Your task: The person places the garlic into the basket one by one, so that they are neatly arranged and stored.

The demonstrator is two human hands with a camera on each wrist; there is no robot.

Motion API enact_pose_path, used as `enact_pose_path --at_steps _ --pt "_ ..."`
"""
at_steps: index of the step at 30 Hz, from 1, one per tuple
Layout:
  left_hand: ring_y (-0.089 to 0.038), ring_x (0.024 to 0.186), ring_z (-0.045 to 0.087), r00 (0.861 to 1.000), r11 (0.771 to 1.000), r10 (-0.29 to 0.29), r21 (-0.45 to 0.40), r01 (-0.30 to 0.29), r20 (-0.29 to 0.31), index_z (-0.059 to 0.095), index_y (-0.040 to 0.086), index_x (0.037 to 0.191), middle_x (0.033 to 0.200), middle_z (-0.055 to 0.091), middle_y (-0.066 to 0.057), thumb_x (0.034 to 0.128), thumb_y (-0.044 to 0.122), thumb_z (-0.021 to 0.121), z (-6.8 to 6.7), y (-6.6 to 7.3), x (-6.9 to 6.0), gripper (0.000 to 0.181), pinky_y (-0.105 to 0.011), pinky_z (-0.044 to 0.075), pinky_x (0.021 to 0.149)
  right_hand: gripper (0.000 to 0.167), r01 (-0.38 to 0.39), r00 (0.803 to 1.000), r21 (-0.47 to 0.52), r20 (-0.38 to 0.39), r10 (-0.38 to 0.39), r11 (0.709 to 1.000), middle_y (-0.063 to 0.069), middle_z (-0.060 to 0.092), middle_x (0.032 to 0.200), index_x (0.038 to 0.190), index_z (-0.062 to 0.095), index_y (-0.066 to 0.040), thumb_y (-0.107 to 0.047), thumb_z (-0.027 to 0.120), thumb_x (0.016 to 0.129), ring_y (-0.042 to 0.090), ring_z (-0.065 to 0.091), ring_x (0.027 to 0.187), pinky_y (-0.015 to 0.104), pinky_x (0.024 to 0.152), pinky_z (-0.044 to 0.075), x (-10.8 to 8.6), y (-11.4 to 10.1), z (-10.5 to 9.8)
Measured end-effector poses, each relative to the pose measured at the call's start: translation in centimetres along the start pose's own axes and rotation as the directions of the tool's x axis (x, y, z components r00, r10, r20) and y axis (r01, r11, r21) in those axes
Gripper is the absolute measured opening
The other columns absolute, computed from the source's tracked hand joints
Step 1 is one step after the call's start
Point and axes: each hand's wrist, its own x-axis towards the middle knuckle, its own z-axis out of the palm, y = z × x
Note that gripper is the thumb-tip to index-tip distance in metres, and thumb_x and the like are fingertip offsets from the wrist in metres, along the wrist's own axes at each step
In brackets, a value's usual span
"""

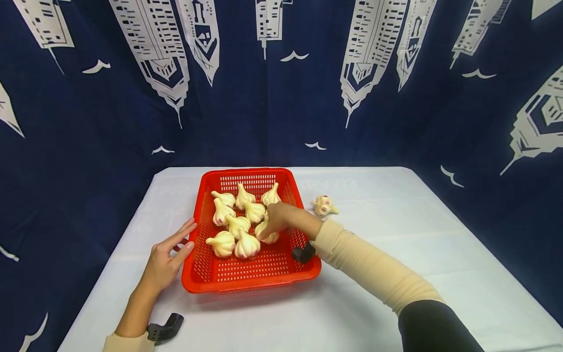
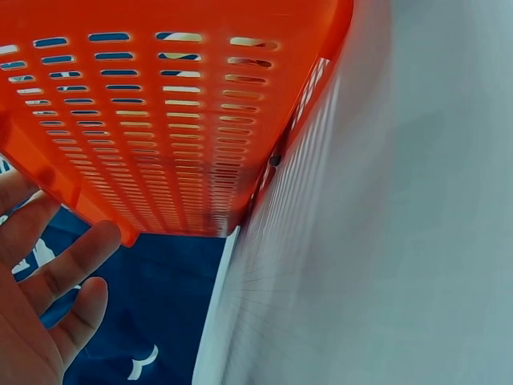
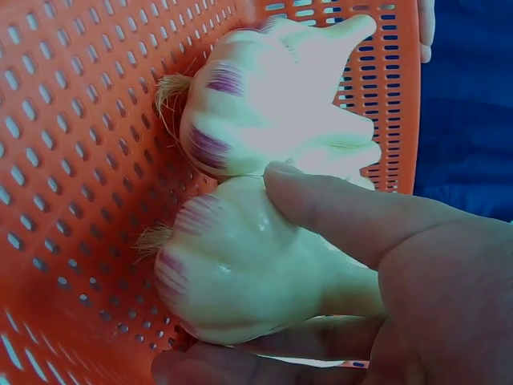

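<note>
A red perforated plastic basket (image 1: 259, 281) stands on the white table, with several garlic bulbs (image 1: 221, 244) lying in it. My right hand (image 1: 281, 218) reaches over the basket's right side and grips one garlic bulb (image 3: 240, 265), thumb on one side and fingers on the other. Another garlic bulb (image 3: 264, 96) lies right beside it in the right wrist view. At the basket's left rim my left hand (image 1: 163, 264) rests with its fingers spread, fingertips at the rim. The left wrist view shows these fingers (image 2: 72, 265) extended next to the basket's outer wall.
One more garlic bulb (image 1: 324, 205) lies on the white table (image 1: 396, 234) to the right of the basket. Behind the table hangs a dark blue cloth (image 1: 264, 122) printed with white buildings and birds. A black wrist strap (image 1: 165, 328) sits on the left wrist.
</note>
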Motion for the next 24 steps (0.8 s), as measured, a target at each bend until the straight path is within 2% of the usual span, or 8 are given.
enact_pose_path --at_steps 4,8,12,16,18,20,22,24 --pt "-0.003 0.089 0.060 1.000 1.000 0.006 -0.005 -0.006 0.001 0.063 0.000 0.130 0.137 0.058 -0.016 0.0867 -0.006 0.065 0.1 0.0 0.1 0.044 -0.015 0.045 0.070 0.042 -0.019 1.000 0.005 -0.010 0.019 1.000 0.006 0.059 0.067 0.082 0.059 -0.005 -0.036 0.086 0.076 0.028 0.069 0.066 0.036 0.053 0.057 -0.1 0.0 -0.2" --pt "-0.003 0.088 0.061 1.000 1.000 0.007 0.001 -0.007 0.001 0.063 0.000 0.131 0.137 0.058 -0.016 0.0864 -0.006 0.066 0.1 -0.1 0.1 0.045 -0.014 0.045 0.071 0.045 -0.009 0.999 0.022 -0.036 0.010 1.000 0.005 0.052 0.060 0.075 0.055 -0.006 -0.036 0.087 0.074 0.029 0.069 0.061 0.035 0.053 0.056 -0.5 0.0 -1.0" --pt "-0.006 0.089 0.062 1.000 1.000 -0.002 0.006 0.002 0.005 0.063 0.001 0.131 0.138 0.058 -0.014 0.0875 -0.005 0.065 0.0 -0.2 -0.1 0.044 -0.014 0.045 0.070 0.049 0.048 0.996 0.000 -0.080 -0.048 0.999 0.001 0.045 0.050 0.060 0.049 -0.010 -0.038 0.085 0.077 0.029 0.069 0.060 0.035 0.056 0.057 -1.5 0.4 -2.1" --pt "-0.005 0.089 0.061 1.000 1.000 -0.012 0.010 0.012 0.010 0.063 0.002 0.132 0.138 0.058 -0.012 0.0886 -0.004 0.065 0.2 -0.2 -0.2 0.044 -0.015 0.045 0.070 0.046 0.099 0.987 0.029 -0.132 -0.094 0.995 -0.001 0.042 0.049 0.061 0.052 -0.009 -0.037 0.082 0.081 0.023 0.064 0.051 0.031 0.054 0.055 -2.7 1.9 -3.6" --pt "-0.003 0.088 0.061 1.000 1.000 -0.012 0.011 0.012 0.007 0.063 0.002 0.132 0.138 0.058 -0.012 0.0883 -0.004 0.064 0.2 -0.2 -0.3 0.044 -0.015 0.045 0.070 0.036 0.120 0.982 0.076 -0.157 -0.107 0.990 0.002 0.050 0.053 0.074 0.065 -0.004 -0.036 0.081 0.082 0.019 0.061 0.049 0.030 0.052 0.055 -3.3 2.9 -4.4" --pt "-0.002 0.088 0.060 1.000 1.000 -0.011 0.011 0.010 0.004 0.063 0.002 0.131 0.138 0.058 -0.013 0.0877 -0.005 0.064 0.1 -0.2 -0.3 0.044 -0.014 0.044 0.070 0.040 0.135 0.977 0.121 -0.180 -0.112 0.984 0.005 0.060 0.063 0.097 0.071 0.001 -0.036 0.079 0.083 0.018 0.063 0.053 0.030 0.054 0.056 -3.8 4.0 -5.2" --pt "-0.001 0.087 0.060 1.000 1.000 -0.007 0.008 0.007 -0.002 0.063 0.002 0.131 0.137 0.058 -0.014 0.0870 -0.006 0.065 0.1 -0.2 -0.2 0.045 -0.014 0.044 0.070 0.054 0.138 0.973 0.164 -0.204 -0.103 0.977 0.010 0.067 0.076 0.117 0.066 0.005 -0.035 0.078 0.084 0.021 0.067 0.061 0.032 0.057 0.057 -4.2 5.1 -6.1" --pt "-0.001 0.086 0.060 1.000 1.000 -0.002 0.006 0.002 -0.007 0.064 0.001 0.130 0.136 0.059 -0.016 0.0858 -0.007 0.065 0.2 -0.2 -0.2 0.045 -0.015 0.044 0.069 0.062 0.128 0.970 0.192 -0.230 -0.082 0.973 0.014 0.070 0.088 0.127 0.060 0.006 -0.036 0.078 0.084 0.025 0.070 0.069 0.034 0.059 0.058 -4.6 6.3 -6.7"
